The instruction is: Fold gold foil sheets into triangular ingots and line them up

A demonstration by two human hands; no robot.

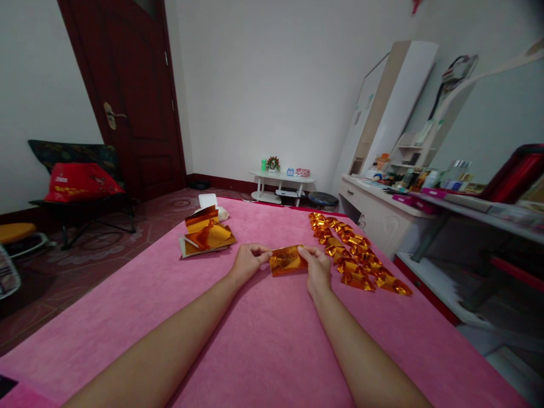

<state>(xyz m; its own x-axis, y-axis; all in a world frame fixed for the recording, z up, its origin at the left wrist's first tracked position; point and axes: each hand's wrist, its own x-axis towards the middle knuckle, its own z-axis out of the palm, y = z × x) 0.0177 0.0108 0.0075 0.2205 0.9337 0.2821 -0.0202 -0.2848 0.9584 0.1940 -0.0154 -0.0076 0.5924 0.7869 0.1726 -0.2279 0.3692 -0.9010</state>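
Observation:
Between my hands is a rectangular piece of shiny gold foil paper, held just over the pink table cover. My left hand pinches its left edge between thumb and fingers. On the opposite edge, my right hand grips the upper right corner, thumb on top. Whether anything lies under the foil is hidden. To the left lies a loose stack of gold foil sheets. Rows of twisted gold foil pieces, shaped like wrapped candies, lie to the right of my right hand.
The pink table cover spreads beneath my arms. Behind the foil stack sit a white container and a pale bundle. A cluttered dressing table stands at the right. A chair with a red bag stands at the left, by the door.

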